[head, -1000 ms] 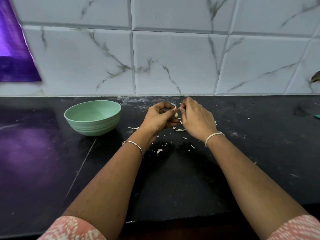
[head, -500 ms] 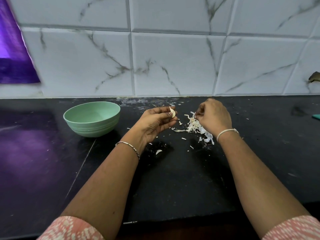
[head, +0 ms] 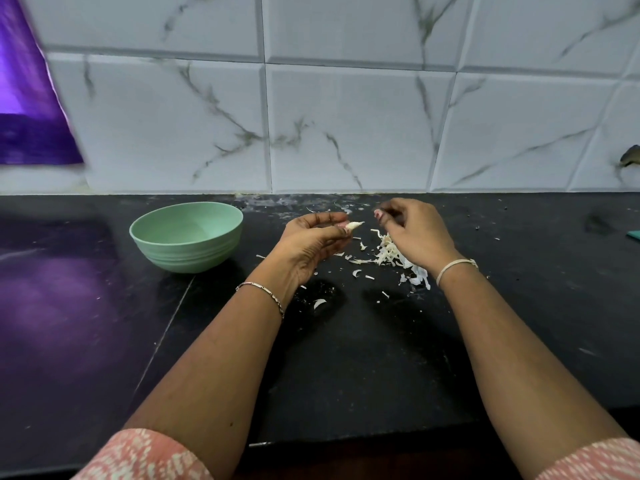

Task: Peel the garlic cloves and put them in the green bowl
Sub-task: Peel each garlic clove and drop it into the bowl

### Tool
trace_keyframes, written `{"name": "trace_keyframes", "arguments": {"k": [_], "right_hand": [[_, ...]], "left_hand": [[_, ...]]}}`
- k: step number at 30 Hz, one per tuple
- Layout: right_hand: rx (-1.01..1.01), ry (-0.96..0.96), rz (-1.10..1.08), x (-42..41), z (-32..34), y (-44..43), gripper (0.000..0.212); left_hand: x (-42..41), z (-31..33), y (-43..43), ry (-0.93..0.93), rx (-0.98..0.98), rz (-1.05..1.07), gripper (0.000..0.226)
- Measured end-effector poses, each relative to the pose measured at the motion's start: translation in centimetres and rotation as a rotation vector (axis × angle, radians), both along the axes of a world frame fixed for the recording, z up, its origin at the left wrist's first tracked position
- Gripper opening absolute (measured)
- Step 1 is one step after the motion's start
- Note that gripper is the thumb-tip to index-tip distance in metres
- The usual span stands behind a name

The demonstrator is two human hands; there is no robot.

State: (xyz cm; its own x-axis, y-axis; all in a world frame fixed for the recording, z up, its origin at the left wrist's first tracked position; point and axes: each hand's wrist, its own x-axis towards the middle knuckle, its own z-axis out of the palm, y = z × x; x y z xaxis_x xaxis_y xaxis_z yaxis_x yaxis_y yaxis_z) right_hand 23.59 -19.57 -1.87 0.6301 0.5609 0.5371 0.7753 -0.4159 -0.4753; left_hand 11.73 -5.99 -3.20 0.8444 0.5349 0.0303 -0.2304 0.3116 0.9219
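Head: L hand [head: 308, 244] (palm up) pinches garlic clove [head: 355, 225].

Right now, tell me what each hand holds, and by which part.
Left hand pinches a garlic clove by one end, tip poking out. Right hand: fingers curled, hold cannot be told.

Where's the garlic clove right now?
Head view, centre: the garlic clove is pinched in the left hand fingertips above the counter, right of the green bowl, left of the peel pile.
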Motion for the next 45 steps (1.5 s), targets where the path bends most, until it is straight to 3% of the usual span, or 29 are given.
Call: {"name": "trace_keyframes", "arguments": {"k": [4,10,14,21,26,32,37,45], "right_hand": [[0.089,0.126,0.221,-0.9,-0.1,0.9,0.016],[0.098,0.106,0.225,-1.4,-0.5,1.4,0.013],[0.088,-0.018,0.136,-1.5,-0.8,1.6,0.015],[0.113,-0.153,-0.001,-1.6,-0.8,1.7,0.013],[0.103,-0.171,-0.019,-1.9,-0.6,1.8,0.011],[0.122,0.019,0.060,-1.6,-0.7,1.7,0.012],[0.153,0.206,0.179,-1.3,-0.5,1.8,0.011],[0.204,-0.020,0.151,-1.1,-0.6,1.6,0.009]], "left_hand": [[0.2,-0.2,-0.1,-0.011,-0.003,0.050,0.020],[0.3,0.0,-0.1,-0.042,-0.019,0.127,0.018],[0.3,0.0,-0.2,-0.051,-0.003,0.130,0.019],[0.7,-0.2,-1.1,0.051,0.410,0.208,0.009],[0.8,-0.3,-1.0,0.064,0.540,0.285,0.007],[0.1,-0.2,-0.3,0.058,0.650,0.208,0.014],[0.0,-0.1,-0.3,0.083,0.677,0.291,0.011],[0.1,0.2,-0.6,0.086,0.678,0.279,0.014]]}}
